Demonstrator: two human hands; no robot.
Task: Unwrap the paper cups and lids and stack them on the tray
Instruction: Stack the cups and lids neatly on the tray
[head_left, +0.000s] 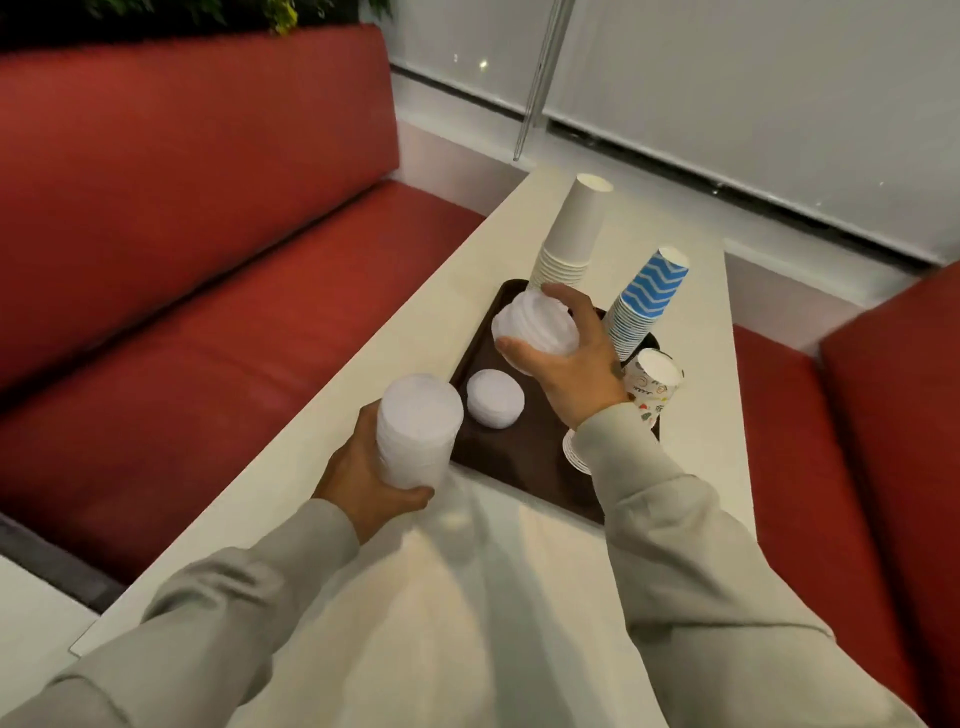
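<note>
The left hand (363, 470) is curled around a tall pile of white lids (418, 431), just beside the left edge of the brown tray (524, 462) and over the white table (291, 483). The right hand (569, 371) wraps its fingers and thumb around a second pile of lids (535, 327) above the far end of the tray, close to the white cups (571, 234). A small pile of lids (494, 399) sits on the tray between the hands, and the blue zigzag cups (647, 301) and picture cups (653, 382) are on its right side.
</note>
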